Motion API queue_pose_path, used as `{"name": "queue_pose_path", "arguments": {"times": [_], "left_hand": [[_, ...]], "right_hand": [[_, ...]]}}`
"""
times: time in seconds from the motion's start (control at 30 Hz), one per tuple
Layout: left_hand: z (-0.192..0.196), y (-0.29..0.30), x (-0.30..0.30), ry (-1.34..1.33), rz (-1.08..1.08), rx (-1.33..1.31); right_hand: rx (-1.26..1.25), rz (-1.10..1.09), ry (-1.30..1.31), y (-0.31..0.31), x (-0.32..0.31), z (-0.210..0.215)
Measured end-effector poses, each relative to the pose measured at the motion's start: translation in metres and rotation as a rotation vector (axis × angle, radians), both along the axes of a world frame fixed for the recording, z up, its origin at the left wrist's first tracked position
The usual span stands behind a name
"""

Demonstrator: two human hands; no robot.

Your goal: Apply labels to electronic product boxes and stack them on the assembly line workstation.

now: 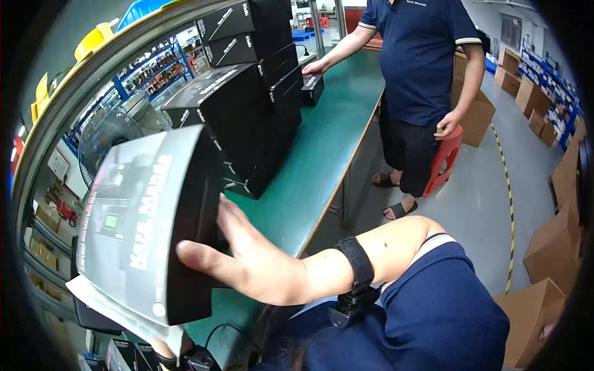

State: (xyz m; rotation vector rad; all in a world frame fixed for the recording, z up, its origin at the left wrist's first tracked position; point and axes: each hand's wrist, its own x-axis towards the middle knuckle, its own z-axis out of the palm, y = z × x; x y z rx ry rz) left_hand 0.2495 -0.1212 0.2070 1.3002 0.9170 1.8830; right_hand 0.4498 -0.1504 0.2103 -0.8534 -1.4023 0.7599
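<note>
A large black box point(207, 204) with a grey printed face point(133, 222) is held up close in front of me, tilted. My right hand point(250, 263) grips its right side, thumb on the near edge and fingers along the dark side. Below the box, only a bit of my left hand point(164, 347) and wrist shows; its fingers are hidden behind the box and a white sheet-like piece point(117, 314) along the lower edge. A stack of black boxes point(241, 105) stands on the green table point(337, 130) just beyond.
A co-worker point(417, 68) stands across the table's right edge, one hand on a small black box point(313, 90). A red stool point(445, 162) and cardboard cartons point(533, 309) are on the right. A fan point(108, 145) stands at left; more black boxes point(127, 355) lie low at left.
</note>
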Motion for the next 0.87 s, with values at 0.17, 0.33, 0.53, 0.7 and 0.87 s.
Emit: {"name": "queue_pose_path", "arguments": {"times": [0.17,0.33,0.53,0.7,0.87], "left_hand": [[-0.087,0.040,-0.005,-0.180,-0.095,-0.234],[-0.109,0.042,-0.038,-0.022,-0.105,-0.306],[-0.091,-0.004,-0.033,-0.197,-0.128,-0.577],[-0.096,-0.026,-0.012,-0.273,-0.266,-0.690],[-0.093,0.002,-0.005,-0.203,-0.399,-0.566]], "right_hand": [[-0.287,0.073,-0.230,-0.036,0.018,-0.070],[-0.577,-0.031,-0.337,-0.051,0.055,-0.091],[-0.602,-0.178,-0.561,-0.030,0.091,-0.077],[-0.013,-0.385,-0.746,-0.004,0.101,-0.075],[-0.226,0.229,-0.337,0.014,0.078,-0.089]]}}
